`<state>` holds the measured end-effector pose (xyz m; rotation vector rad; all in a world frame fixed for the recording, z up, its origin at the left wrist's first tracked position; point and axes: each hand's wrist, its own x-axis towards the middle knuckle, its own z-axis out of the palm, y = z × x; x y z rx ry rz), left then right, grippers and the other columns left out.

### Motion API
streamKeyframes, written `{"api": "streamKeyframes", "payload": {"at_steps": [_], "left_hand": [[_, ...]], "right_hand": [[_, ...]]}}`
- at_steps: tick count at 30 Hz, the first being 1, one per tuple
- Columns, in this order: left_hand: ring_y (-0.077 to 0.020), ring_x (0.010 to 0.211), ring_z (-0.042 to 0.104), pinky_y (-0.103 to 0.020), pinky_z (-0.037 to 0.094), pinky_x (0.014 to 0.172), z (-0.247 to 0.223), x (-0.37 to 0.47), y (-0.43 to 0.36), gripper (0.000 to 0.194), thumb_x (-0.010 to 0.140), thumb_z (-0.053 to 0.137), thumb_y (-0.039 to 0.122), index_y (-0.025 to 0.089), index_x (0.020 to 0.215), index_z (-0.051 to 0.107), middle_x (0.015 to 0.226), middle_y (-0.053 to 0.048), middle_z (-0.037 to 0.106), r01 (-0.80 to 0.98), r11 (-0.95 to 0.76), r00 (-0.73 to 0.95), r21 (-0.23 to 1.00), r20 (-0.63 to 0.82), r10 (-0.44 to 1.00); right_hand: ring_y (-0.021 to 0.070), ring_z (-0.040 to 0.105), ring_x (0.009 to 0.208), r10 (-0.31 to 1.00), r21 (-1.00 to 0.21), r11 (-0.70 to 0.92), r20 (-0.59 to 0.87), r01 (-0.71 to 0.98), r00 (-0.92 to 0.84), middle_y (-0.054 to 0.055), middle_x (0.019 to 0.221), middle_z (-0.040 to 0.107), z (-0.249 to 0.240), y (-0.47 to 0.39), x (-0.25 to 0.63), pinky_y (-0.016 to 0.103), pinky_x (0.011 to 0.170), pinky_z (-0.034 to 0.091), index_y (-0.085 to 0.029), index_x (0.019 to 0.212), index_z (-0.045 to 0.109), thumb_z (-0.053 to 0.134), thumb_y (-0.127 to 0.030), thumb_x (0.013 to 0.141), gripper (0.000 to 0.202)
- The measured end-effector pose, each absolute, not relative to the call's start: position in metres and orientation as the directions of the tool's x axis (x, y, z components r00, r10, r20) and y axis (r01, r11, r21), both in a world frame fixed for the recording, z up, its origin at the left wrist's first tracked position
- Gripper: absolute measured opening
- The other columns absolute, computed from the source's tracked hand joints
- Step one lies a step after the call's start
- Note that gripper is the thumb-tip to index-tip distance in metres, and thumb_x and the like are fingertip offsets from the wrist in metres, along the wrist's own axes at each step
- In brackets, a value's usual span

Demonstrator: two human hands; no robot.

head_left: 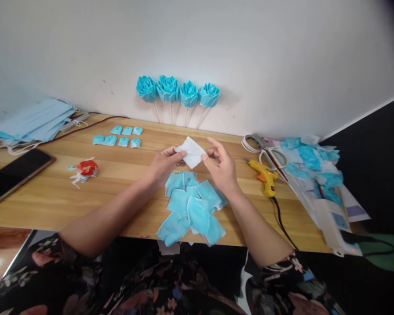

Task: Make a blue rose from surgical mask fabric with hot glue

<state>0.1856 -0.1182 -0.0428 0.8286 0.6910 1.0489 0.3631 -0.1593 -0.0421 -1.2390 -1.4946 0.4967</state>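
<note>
Lit brightly and softly across the desk (52,192), apparently from its left, with faint shadow on the wall (265,57) behind it, just right of the blue flowers (168,89). Flares white on the floor (1,253) at the desk's lower left; sinks to near-black beneath the desk and to its right. Stretches toward the edges, vignettes far above the desk's right end, and smears fine detail, slightly soft even around both hands (222,171).

L hand (164,165) & R hand (223,169) close tog., fingers (180,155) pinching, forearms (108,218) bare
</note>
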Motion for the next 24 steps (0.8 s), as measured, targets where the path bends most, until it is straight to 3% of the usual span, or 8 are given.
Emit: {"api": "streamKeyframes", "payload": {"at_steps": [3, 6, 10, 15, 18, 21, 24], "left_hand": [[-0.0166, 0.081, 0.069, -0.032, 0.052, 0.083, -0.042, 0.185, -0.117, 0.017, 0.072, 0.080, 0.022, 0.015, 0.085, 0.072, 0.088, -0.005, 0.075, -0.513, 0.322, 0.343, 0.795, -0.155, 0.927], [-0.0149, 0.081, 0.069, -0.029, 0.052, 0.082, -0.041, 0.184, -0.114, 0.017, 0.074, 0.079, 0.019, 0.016, 0.088, 0.070, 0.090, -0.005, 0.076, -0.562, 0.356, 0.324, 0.747, -0.197, 0.925], [-0.0134, 0.083, 0.069, -0.027, 0.053, 0.083, -0.038, 0.183, -0.114, 0.012, 0.078, 0.075, 0.015, 0.015, 0.087, 0.068, 0.092, -0.004, 0.076, -0.613, 0.369, 0.321, 0.698, -0.207, 0.924], [-0.0130, 0.083, 0.070, -0.027, 0.053, 0.084, -0.037, 0.185, -0.116, 0.010, 0.080, 0.074, 0.016, 0.016, 0.088, 0.068, 0.091, -0.003, 0.076, -0.621, 0.407, 0.374, 0.670, -0.203, 0.905], [-0.0134, 0.081, 0.070, -0.028, 0.054, 0.082, -0.039, 0.186, -0.119, 0.012, 0.080, 0.075, 0.017, 0.016, 0.090, 0.068, 0.088, -0.003, 0.075, -0.619, 0.427, 0.405, 0.660, -0.198, 0.893], [-0.0155, 0.082, 0.070, -0.030, 0.054, 0.082, -0.040, 0.186, -0.119, 0.014, 0.080, 0.076, 0.019, 0.016, 0.092, 0.069, 0.088, -0.004, 0.075, -0.606, 0.428, 0.424, 0.670, -0.183, 0.887], [-0.0166, 0.084, 0.070, -0.031, 0.053, 0.083, -0.041, 0.186, -0.119, 0.015, 0.079, 0.077, 0.020, 0.016, 0.090, 0.069, 0.088, -0.005, 0.075, -0.599, 0.410, 0.420, 0.688, -0.167, 0.892]], "right_hand": [[0.0201, 0.068, 0.102, 0.800, -0.712, 0.431, 0.585, 0.555, 0.130, 0.006, 0.108, 0.073, -0.037, -0.163, 0.364, 0.042, 0.097, 0.054, -0.027, 0.133, 0.055, 0.056, -0.018, 0.089, 0.044], [0.0217, 0.069, 0.094, 0.716, -0.569, 0.461, 0.692, 0.682, 0.093, 0.004, 0.096, 0.073, -0.033, -0.169, 0.362, 0.043, 0.093, 0.054, -0.026, 0.125, 0.058, 0.055, -0.017, 0.090, 0.036], [0.0184, 0.069, 0.073, 0.705, -0.455, 0.534, 0.705, 0.713, -0.078, 0.001, 0.083, 0.074, -0.034, -0.175, 0.358, 0.037, 0.076, 0.056, -0.026, 0.117, 0.062, 0.053, -0.016, 0.092, 0.028], [0.0194, 0.073, 0.088, 0.666, -0.299, 0.621, 0.689, 0.724, -0.286, 0.003, 0.097, 0.078, -0.038, -0.171, 0.354, 0.036, 0.081, 0.056, -0.028, 0.123, 0.062, 0.054, -0.014, 0.092, 0.035], [0.0202, 0.072, 0.086, 0.643, -0.220, 0.632, 0.684, 0.743, -0.345, 0.003, 0.094, 0.077, -0.042, -0.167, 0.353, 0.035, 0.076, 0.055, -0.028, 0.119, 0.065, 0.055, -0.015, 0.094, 0.030], [0.0198, 0.070, 0.080, 0.628, -0.186, 0.637, 0.687, 0.748, -0.365, 0.003, 0.087, 0.076, -0.044, -0.164, 0.353, 0.033, 0.071, 0.052, -0.026, 0.105, 0.068, 0.055, -0.018, 0.095, 0.019], [0.0196, 0.067, 0.079, 0.654, -0.236, 0.623, 0.681, 0.746, -0.331, 0.003, 0.084, 0.074, -0.041, -0.165, 0.352, 0.033, 0.071, 0.051, -0.025, 0.097, 0.068, 0.054, -0.020, 0.096, 0.015]]}}
